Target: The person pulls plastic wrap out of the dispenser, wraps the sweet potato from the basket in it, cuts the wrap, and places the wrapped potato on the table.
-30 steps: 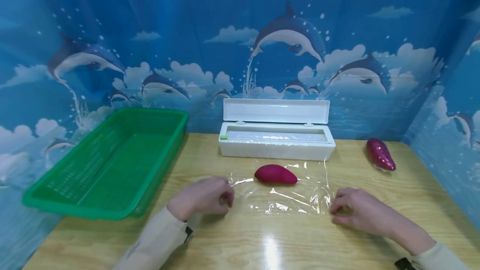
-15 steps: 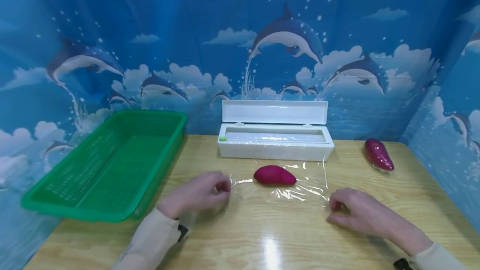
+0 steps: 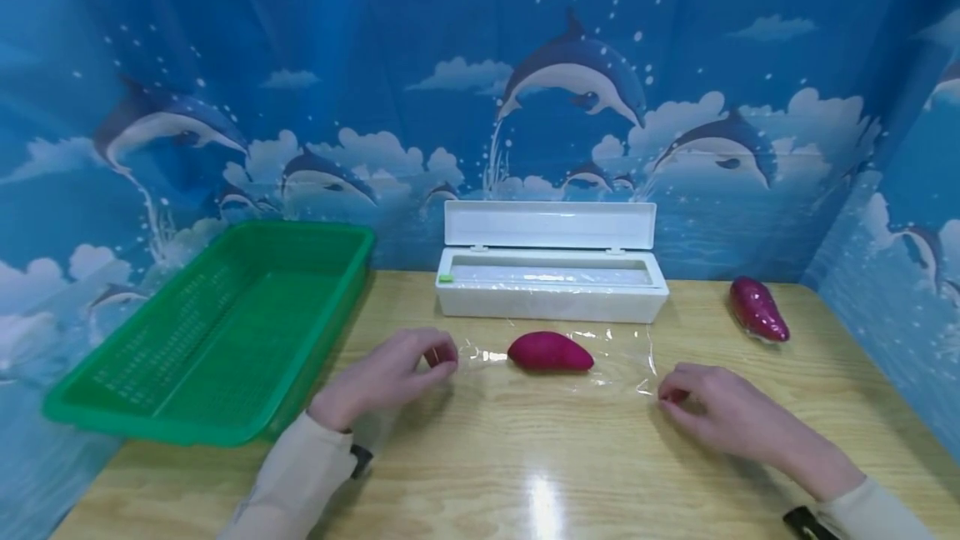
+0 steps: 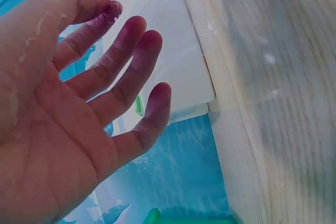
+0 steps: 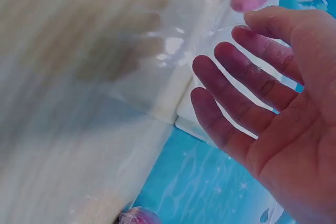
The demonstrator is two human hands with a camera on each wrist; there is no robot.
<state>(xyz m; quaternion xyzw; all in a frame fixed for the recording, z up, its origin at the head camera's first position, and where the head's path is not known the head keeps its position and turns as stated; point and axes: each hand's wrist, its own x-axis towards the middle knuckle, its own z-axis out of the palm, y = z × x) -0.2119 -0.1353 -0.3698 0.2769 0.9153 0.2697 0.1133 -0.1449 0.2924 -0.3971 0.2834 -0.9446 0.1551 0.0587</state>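
Observation:
A purple sweet potato (image 3: pixel 550 352) lies on a sheet of clear cling film (image 3: pixel 622 369) in front of an opened white film dispenser box (image 3: pixel 551 302). My left hand (image 3: pixel 393 373) is at the film's left side; in the left wrist view, its thumb and index fingertip meet on a bit of film, the other fingers apart. At the near right corner, my right hand (image 3: pixel 723 411) pinches the film between thumb and index finger. The right wrist view shows the film (image 5: pixel 168 51) stretching away from that hand. Glare makes the film's exact edges hard to trace.
A green plastic basket (image 3: pixel 281 357) stands at the left. Another purple sweet potato (image 3: pixel 759 309), shiny with film around it, lies at the back right. A blue dolphin-print curtain (image 3: pixel 420 90) hangs behind the wooden table (image 3: pixel 480 473).
Both hands have shifted away from the table's front, the left also slightly leftward. The film's near edge has moved with them toward the sweet potato, which stays in place.

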